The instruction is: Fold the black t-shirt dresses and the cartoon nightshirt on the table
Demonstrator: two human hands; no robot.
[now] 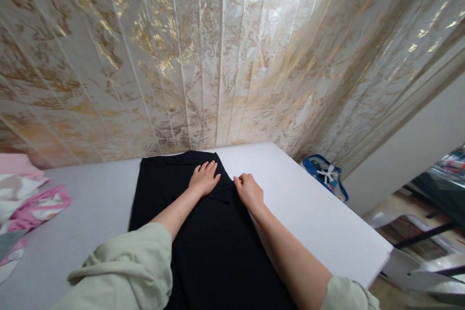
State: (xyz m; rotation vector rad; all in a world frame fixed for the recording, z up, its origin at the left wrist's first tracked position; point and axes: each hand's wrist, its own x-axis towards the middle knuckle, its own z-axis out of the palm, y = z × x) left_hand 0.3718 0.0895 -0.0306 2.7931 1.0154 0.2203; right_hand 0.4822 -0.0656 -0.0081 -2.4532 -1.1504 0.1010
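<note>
A black garment (218,247) lies spread on the white table, its far end close to the curtain and its near part running out of view at the bottom. I cannot tell its exact kind. My left hand (205,178) rests flat on the far part of the cloth, fingers spread. At the garment's right edge, my right hand (250,191) is closed with thumb and fingertips pinching the fabric. A small fold shows in the cloth between the two hands.
Pink and white printed cloth (29,203) is heaped on the table (308,213) at the left. A gold-patterned curtain (203,58) hangs along the table's back edge. Beyond the right edge are a blue-rimmed bag (327,174) and, farther right, shelving with dark bars.
</note>
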